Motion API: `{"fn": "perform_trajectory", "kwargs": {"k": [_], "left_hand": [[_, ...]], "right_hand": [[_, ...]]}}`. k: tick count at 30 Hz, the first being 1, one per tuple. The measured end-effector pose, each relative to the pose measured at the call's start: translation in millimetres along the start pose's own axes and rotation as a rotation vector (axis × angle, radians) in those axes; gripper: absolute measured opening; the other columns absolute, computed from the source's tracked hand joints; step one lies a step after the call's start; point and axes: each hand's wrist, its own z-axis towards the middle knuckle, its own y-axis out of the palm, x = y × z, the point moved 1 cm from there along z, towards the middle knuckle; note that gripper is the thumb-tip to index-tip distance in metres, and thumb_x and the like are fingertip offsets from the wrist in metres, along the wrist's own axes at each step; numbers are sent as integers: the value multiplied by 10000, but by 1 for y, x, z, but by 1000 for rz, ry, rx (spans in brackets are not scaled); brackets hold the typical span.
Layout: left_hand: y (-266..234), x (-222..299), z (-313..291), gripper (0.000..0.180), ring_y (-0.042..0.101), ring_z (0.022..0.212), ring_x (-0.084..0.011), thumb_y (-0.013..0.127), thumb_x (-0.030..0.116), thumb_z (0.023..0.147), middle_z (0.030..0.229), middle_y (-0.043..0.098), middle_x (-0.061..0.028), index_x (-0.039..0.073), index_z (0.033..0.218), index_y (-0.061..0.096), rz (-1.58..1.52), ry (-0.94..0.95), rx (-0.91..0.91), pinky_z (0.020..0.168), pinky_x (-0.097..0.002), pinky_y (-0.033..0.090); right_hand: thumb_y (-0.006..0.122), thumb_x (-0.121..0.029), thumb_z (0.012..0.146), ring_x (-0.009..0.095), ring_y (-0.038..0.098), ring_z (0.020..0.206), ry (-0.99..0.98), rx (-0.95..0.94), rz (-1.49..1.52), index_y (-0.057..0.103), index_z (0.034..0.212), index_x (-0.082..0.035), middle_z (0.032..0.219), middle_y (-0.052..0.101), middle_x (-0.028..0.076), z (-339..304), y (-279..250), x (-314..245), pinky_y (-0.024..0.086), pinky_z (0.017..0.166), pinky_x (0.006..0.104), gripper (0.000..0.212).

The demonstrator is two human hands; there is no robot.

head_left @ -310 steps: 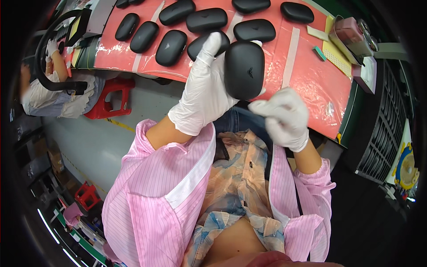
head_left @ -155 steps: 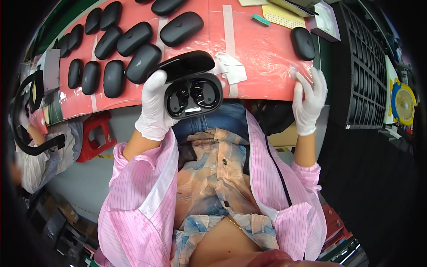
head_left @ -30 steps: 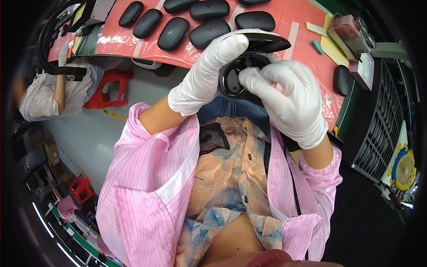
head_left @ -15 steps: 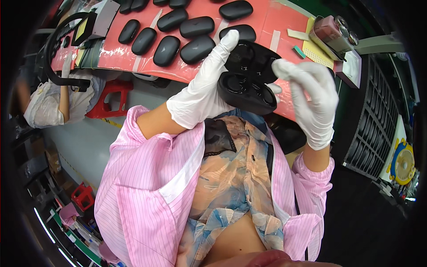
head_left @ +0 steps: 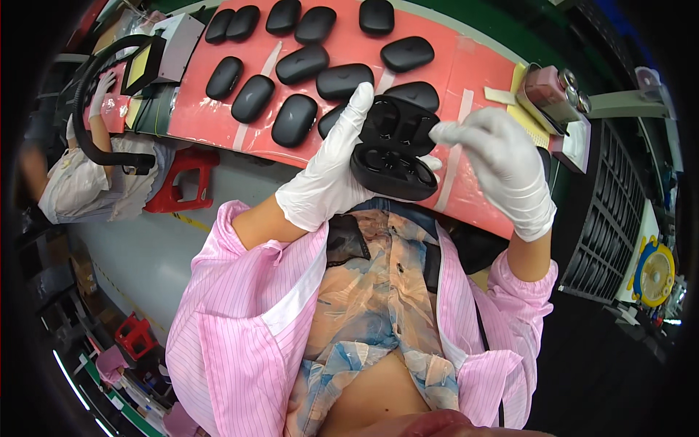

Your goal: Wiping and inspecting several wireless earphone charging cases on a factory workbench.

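Observation:
My left hand [head_left: 331, 164], in a white glove, grips a black earbud charging case [head_left: 393, 178] from its left side and underneath, thumb up along the raised lid. The lid stands open, and glossy dark shapes show in the wells of the base. To the right of the lid is my right hand [head_left: 502, 164], gloved too. Its fingers are drawn together in a pinch, the tips close to the lid's right edge. Whatever is between them, if anything, cannot be made out. Several closed black cases [head_left: 295, 120] lie beyond on a red mat [head_left: 196, 120].
At the right rear stands a metal holder with a pinkish container [head_left: 546, 91], beside a yellow sheet [head_left: 535, 131]. A black flexible arm [head_left: 80, 102] curves at the left. Another person's gloved hand [head_left: 102, 91] is at the far left. A black compartment rack [head_left: 604, 211] stands at right.
The view has shifted, so the mat and closed cases sit lower in the picture. The case remains open in my left hand. My right fingers have moved left and curled closer together.

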Motion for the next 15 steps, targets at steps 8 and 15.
{"fn": "perform_trajectory", "kwargs": {"k": [8,15], "left_hand": [[-2,12,10,705,671,964,-246,374,668,933,1100,654,-86,92,1314,515,-31,-19,-78,809,-410,586],[-10,7,10,743,661,998,-251,370,683,924,1183,619,-114,60,1302,515,-50,49,-93,847,-430,579]], "right_hand": [[778,-86,568,255,592,713,-47,197,-167,698,1023,-126,799,612,56,30,22,-11,468,621,365,464],[630,5,838,171,594,794,255,382,539,712,1014,-36,836,631,57,-6,48,0,471,732,289,198]]}}
